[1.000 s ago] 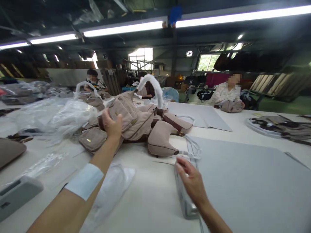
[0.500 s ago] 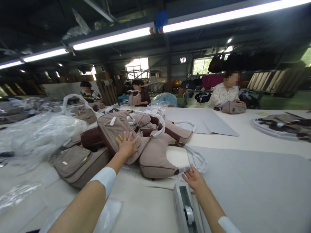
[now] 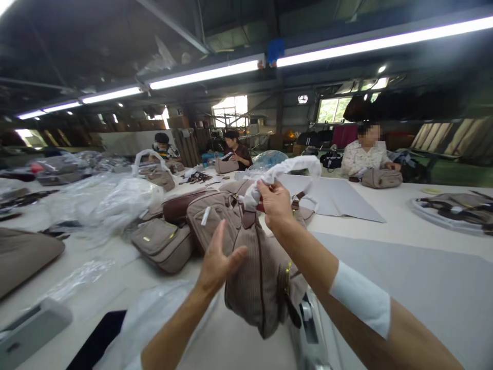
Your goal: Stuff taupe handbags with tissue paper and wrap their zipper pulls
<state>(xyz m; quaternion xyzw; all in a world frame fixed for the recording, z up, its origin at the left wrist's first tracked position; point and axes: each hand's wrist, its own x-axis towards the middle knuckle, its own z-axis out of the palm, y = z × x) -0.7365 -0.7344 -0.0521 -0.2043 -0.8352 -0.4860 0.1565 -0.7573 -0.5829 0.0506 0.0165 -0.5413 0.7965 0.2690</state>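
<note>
My right hand [image 3: 274, 203] is closed around the white-wrapped handle [image 3: 295, 165] of a taupe handbag [image 3: 246, 288]. The bag hangs tilted from that grip, its ribbed side turned towards me, with a brown zip line and a yellow-toothed zip on its right. My left hand [image 3: 219, 259] is open beside the bag's left side, thumb and fingers apart; whether it touches the cloth I cannot tell. Behind it lie more taupe bags with dark red-brown trim, among them one with a front pocket [image 3: 164, 244].
Clear plastic wrapping [image 3: 103, 198] is heaped on the left. A grey tape dispenser [image 3: 308, 318] stands under the bag's right side, and a grey sheet [image 3: 404, 277] covers the table's right. Across the table a person in a patterned shirt [image 3: 364, 156] handles another bag.
My right hand has lifted a bag by its wrapped handle, up and towards me. My left hand has come off the pile and moved nearer. The view has shifted left.
</note>
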